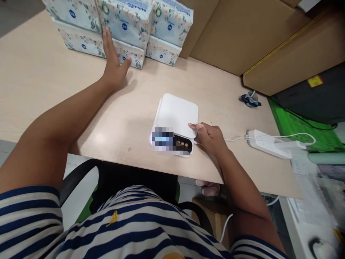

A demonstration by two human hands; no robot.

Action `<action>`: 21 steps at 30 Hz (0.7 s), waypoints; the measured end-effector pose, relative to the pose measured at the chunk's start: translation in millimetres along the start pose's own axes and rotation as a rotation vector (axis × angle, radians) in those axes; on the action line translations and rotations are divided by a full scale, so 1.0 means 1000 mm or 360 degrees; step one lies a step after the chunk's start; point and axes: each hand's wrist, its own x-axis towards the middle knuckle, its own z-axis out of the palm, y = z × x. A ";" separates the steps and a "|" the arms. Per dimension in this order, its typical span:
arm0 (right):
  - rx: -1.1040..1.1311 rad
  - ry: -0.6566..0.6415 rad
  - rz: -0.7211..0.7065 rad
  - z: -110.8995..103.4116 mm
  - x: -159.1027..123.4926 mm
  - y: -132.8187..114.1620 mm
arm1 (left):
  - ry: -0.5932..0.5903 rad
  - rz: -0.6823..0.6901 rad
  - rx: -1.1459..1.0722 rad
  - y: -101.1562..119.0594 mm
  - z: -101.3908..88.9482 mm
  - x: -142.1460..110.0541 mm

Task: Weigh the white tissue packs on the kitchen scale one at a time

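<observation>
Pale wood-grain table (pixel 142 86). Two-tier stack of floral white-and-blue plastic-wrapped tissue packs (pixel 125 26) toward its far left. Square white digital scale (pixel 176 111) with black control panel (pixel 189 146) lies flat mid-table, near the front edge. Left hand (pixel 114 68): wide, fingers extended against packs, thumb apart. Right hand (pixel 211 138): narrow, curled at scale's right edge, fingertip on its plate; can't tell if gripping.

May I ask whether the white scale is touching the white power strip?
Apart: the head view shows tabletop and the right hand between the white scale and the white power strip.
</observation>
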 end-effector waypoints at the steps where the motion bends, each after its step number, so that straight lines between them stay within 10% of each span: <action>1: 0.0021 -0.0007 0.0004 0.000 0.000 0.001 | -0.0011 -0.0011 -0.0016 0.001 -0.001 0.000; 21: -0.0014 -0.0023 0.0005 -0.002 -0.001 -0.002 | -0.0046 -0.0085 0.0092 -0.005 0.002 0.007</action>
